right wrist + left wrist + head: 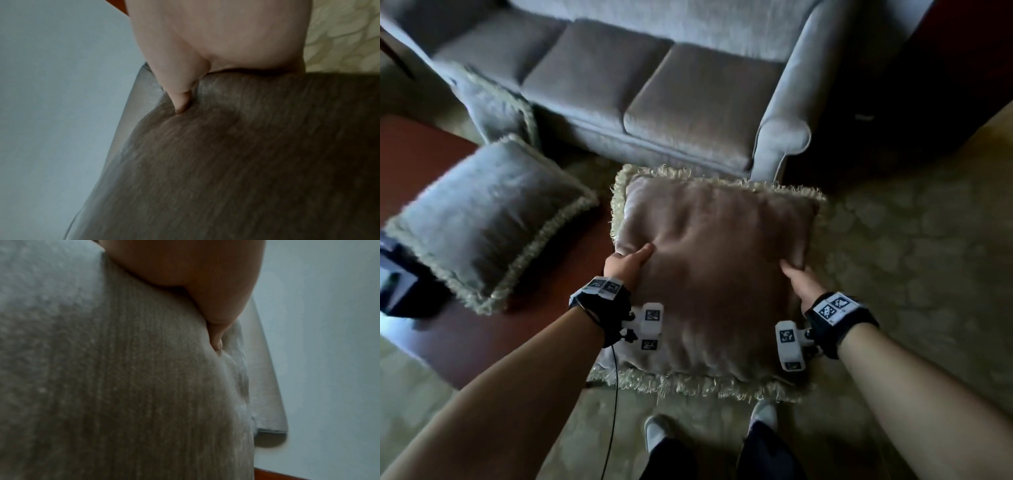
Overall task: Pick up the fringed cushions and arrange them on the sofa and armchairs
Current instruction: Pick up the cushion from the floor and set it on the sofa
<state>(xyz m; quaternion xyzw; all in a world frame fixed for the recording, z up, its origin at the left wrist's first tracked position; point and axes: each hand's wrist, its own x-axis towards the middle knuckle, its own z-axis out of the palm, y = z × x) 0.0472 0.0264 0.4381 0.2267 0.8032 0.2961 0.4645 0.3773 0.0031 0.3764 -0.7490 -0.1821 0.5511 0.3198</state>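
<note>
The left hand point(627, 263) grips the left edge of a fringed cushion point(714, 281), thumb laid across its top face and the other digits hidden beneath; the left wrist view shows that thumb point(218, 344) dug into the ribbed fabric. The right hand point(799, 282) grasps the cushion's right edge the same way, thumb on top and the rest tucked under, with the thumb tip point(182, 107) denting the cloth in the right wrist view. Both forearms reach in from the lower corners of the head view, each wrist wearing a black strap with white marker blocks. The held cushion fills the centre of the frame, raised above the carpet point(914, 246) in front of the sofa point(654, 82). It is roughly square, taupe-brown plush with a pale cream fringe on all sides, its broad face turned upward and its far edge toward the sofa front; no side reads as clearly longer. At centre left a second cushion point(486, 222), grey with the same fringe, lies tilted on a reddish-brown table point(410, 147). Further up, at upper left, a third cushion point(493, 106) stands on edge against the sofa's left end. The person's shoes point(655, 432) show at the bottom of the frame
</note>
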